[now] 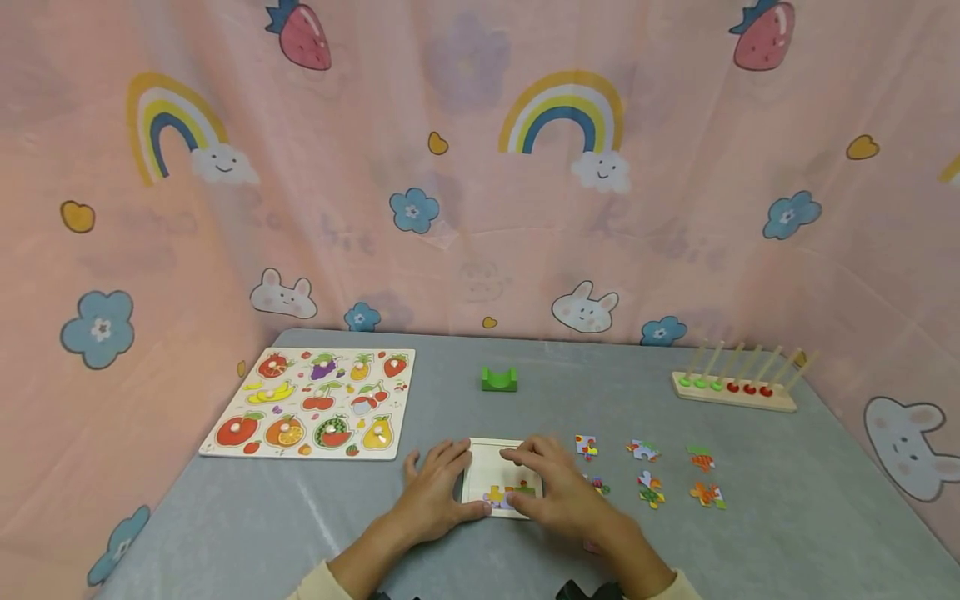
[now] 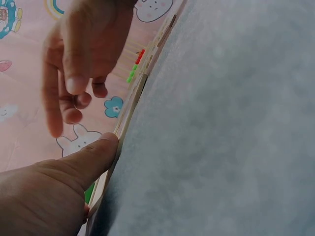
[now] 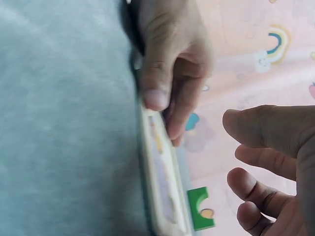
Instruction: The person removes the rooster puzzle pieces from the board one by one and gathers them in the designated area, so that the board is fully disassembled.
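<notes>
A small wooden puzzle tray (image 1: 483,460) lies on the table between my hands. Joined jigsaw pieces (image 1: 495,497), yellow, purple and green, fill part of its near side. My left hand (image 1: 435,497) grips the tray at the left, its thumb on the near edge and its fingers along the left side. Above the tray's right part hovers my right hand (image 1: 558,492), its fingers loosely bent and apart. In the right wrist view nothing shows between the fingers of the right hand (image 3: 275,162). That hand hides some of the tray in the head view.
Several loose jigsaw pieces (image 1: 651,490) lie right of the tray, some partly behind my right arm. A fruit peg board (image 1: 307,404) lies at the left. A green notched block (image 1: 499,381) stands behind the tray. A bead counting rack (image 1: 735,392) stands at the back right.
</notes>
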`<state>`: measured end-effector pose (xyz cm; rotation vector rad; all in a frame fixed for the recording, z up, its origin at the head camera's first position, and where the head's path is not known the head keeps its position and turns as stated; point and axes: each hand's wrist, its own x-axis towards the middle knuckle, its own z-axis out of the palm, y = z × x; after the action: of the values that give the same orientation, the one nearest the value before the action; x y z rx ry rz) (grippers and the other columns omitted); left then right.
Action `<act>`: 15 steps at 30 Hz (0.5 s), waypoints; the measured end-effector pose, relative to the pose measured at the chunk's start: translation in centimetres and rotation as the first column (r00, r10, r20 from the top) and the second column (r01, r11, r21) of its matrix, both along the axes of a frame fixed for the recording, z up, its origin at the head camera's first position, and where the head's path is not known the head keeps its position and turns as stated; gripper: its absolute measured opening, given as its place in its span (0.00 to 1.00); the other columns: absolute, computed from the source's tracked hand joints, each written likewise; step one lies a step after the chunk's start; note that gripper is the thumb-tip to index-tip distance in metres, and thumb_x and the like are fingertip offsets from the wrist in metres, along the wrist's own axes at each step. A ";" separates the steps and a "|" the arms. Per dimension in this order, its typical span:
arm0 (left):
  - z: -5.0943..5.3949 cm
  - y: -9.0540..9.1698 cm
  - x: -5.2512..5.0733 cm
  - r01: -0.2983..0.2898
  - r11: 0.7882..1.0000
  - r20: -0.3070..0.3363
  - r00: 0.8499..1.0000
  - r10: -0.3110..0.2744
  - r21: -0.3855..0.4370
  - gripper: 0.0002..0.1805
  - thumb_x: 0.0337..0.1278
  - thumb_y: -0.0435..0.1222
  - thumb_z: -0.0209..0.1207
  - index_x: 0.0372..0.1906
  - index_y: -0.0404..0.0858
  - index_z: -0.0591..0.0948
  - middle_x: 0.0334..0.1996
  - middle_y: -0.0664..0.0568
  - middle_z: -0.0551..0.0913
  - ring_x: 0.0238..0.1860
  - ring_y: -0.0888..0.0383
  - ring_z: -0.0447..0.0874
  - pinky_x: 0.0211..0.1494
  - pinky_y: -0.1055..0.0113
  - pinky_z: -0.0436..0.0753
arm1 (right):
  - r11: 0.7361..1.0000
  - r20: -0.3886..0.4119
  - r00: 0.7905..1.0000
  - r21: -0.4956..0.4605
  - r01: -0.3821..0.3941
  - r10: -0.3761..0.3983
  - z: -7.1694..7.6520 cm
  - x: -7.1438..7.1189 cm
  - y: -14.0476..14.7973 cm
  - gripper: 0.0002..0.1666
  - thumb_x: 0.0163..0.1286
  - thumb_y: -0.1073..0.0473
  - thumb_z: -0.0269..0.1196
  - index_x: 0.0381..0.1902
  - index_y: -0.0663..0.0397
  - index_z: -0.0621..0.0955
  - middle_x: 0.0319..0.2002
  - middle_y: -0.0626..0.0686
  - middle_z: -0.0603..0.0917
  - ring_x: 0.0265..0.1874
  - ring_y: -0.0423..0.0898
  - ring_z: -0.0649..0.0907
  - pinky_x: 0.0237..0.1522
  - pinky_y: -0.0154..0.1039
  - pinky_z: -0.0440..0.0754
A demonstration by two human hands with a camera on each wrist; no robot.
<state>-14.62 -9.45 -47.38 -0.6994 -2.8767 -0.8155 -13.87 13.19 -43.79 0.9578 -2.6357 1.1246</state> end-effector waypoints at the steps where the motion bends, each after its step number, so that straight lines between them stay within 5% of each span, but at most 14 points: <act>1: 0.0 0.0 0.0 0.000 1.000 0.000 1.000 0.000 0.000 0.40 0.43 0.56 0.70 0.61 0.38 0.77 0.65 0.48 0.70 0.67 0.45 0.60 0.60 0.32 0.46 | 1.000 0.001 1.000 0.002 -0.001 0.001 -0.3 0.0 -0.1 0.28 0.55 0.62 0.71 0.55 0.58 0.81 0.41 0.48 0.75 0.44 0.43 0.68 0.45 0.45 0.67; 15: 0.0 -0.1 0.1 0.004 1.000 0.003 1.000 -0.004 0.007 0.41 0.43 0.56 0.70 0.61 0.36 0.76 0.66 0.48 0.70 0.67 0.45 0.60 0.60 0.33 0.46 | 0.986 -0.027 1.000 0.164 0.018 -0.014 -1.9 -0.2 -0.3 0.16 0.51 0.59 0.70 0.41 0.51 0.86 0.36 0.41 0.69 0.38 0.41 0.67 0.40 0.44 0.65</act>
<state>-14.52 -9.51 -47.39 -0.7034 -2.8746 -0.8266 -14.04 12.88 -45.65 0.9694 -2.7452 0.8958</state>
